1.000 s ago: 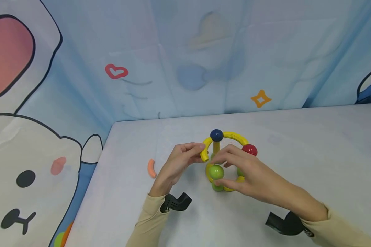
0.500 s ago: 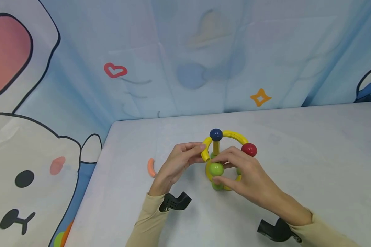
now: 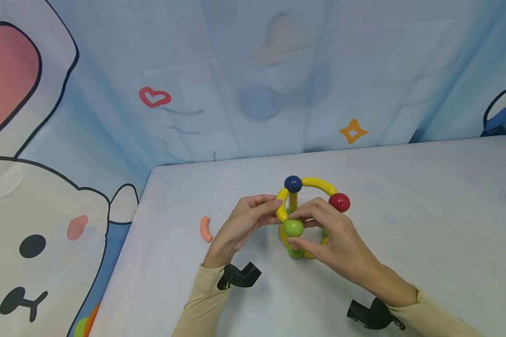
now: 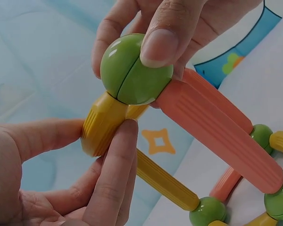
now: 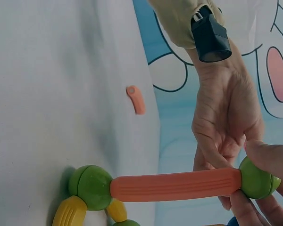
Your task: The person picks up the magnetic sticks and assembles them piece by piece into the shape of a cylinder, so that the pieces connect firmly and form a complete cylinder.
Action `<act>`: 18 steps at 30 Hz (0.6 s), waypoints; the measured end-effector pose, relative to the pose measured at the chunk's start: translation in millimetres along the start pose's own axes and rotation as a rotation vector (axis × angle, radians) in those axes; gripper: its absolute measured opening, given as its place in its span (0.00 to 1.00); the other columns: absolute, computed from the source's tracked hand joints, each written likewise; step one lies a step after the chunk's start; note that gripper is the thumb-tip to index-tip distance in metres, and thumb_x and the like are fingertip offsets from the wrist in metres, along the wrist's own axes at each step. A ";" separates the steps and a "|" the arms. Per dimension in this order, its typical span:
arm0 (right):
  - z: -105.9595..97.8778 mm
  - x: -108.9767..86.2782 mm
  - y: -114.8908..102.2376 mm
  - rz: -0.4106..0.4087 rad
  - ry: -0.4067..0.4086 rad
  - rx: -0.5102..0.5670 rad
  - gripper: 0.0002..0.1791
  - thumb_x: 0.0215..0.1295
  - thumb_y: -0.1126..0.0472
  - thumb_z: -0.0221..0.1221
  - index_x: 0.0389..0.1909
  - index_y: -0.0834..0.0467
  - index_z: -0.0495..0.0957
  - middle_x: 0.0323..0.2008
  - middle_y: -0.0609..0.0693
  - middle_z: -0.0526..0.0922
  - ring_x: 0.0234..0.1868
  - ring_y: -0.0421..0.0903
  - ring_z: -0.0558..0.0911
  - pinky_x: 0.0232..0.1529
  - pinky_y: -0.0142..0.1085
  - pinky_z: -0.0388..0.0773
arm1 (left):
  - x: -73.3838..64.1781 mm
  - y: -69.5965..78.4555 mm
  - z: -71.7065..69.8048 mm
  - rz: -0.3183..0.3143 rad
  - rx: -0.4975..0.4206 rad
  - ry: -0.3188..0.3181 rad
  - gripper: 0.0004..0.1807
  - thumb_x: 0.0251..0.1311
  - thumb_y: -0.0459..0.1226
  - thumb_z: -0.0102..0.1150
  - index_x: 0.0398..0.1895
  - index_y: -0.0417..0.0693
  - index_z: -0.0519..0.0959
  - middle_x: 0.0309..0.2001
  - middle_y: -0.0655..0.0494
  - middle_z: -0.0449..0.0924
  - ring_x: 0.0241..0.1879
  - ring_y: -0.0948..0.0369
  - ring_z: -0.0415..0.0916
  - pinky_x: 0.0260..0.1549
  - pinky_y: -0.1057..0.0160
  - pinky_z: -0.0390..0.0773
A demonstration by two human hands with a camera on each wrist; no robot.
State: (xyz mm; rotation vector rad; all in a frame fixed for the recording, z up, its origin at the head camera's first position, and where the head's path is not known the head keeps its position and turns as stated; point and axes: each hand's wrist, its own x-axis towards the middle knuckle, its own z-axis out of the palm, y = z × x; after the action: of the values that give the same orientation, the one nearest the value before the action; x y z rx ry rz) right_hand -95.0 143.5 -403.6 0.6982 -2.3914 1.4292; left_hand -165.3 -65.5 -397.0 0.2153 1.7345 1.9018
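My left hand (image 3: 249,222) pinches a yellow curved rod (image 3: 281,205) between thumb and fingertips. One end of this rod meets a dark blue ball (image 3: 293,184); its other end is right at a green ball (image 4: 132,70). My right hand (image 3: 341,238) holds that green ball with its thumb on one side and fingers on the other. From the ball a salmon rod (image 5: 179,187) runs down to a lower green ball (image 5: 90,187). These pieces belong to a standing ball-and-rod frame, with a red ball (image 3: 339,202) at its right. My right hand hides part of it.
A loose salmon curved rod (image 3: 206,229) lies on the white table (image 3: 426,210), left of my left hand. Behind the table hangs a blue printed curtain (image 3: 236,56). Each wrist wears a black camera mount.
My right hand has closed on the green ball and shifted it slightly up against the yellow rod's lower end, closing the gap. My left hand keeps its pinch on the rod.
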 end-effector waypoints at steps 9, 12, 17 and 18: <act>-2.1 -0.6 -0.3 0.005 -0.024 -0.035 0.29 0.44 0.73 0.81 0.51 0.57 0.86 0.45 0.43 0.81 0.46 0.39 0.83 0.46 0.28 0.84 | -0.5 -0.4 0.0 0.000 0.005 -0.004 0.23 0.76 0.36 0.56 0.64 0.23 0.73 0.55 0.37 0.79 0.41 0.63 0.85 0.57 0.58 0.82; -2.1 -0.1 -0.4 -0.003 -0.022 -0.024 0.29 0.43 0.74 0.82 0.49 0.57 0.85 0.45 0.42 0.81 0.45 0.39 0.83 0.45 0.29 0.85 | -0.6 -0.1 0.2 -0.001 0.009 -0.006 0.23 0.76 0.36 0.56 0.63 0.23 0.73 0.56 0.35 0.79 0.41 0.63 0.85 0.57 0.58 0.82; -1.4 0.5 0.2 -0.017 0.004 0.000 0.31 0.39 0.75 0.82 0.47 0.57 0.85 0.44 0.42 0.81 0.45 0.39 0.82 0.44 0.34 0.86 | 0.1 0.0 0.6 -0.004 0.012 -0.015 0.25 0.76 0.36 0.56 0.64 0.21 0.71 0.58 0.31 0.77 0.41 0.63 0.85 0.56 0.60 0.82; -1.2 0.5 0.4 -0.020 0.012 0.005 0.31 0.38 0.75 0.82 0.47 0.57 0.85 0.44 0.43 0.81 0.45 0.39 0.82 0.44 0.33 0.86 | 0.4 0.0 0.7 -0.005 0.011 -0.017 0.25 0.76 0.36 0.56 0.64 0.21 0.71 0.59 0.30 0.77 0.41 0.63 0.85 0.56 0.60 0.82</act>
State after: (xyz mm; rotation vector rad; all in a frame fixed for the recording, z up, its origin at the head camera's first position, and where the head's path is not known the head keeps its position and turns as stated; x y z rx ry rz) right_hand -95.6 144.6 -403.1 0.7107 -2.3666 1.4282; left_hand -165.3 -64.6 -397.0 0.2304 1.7333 1.8816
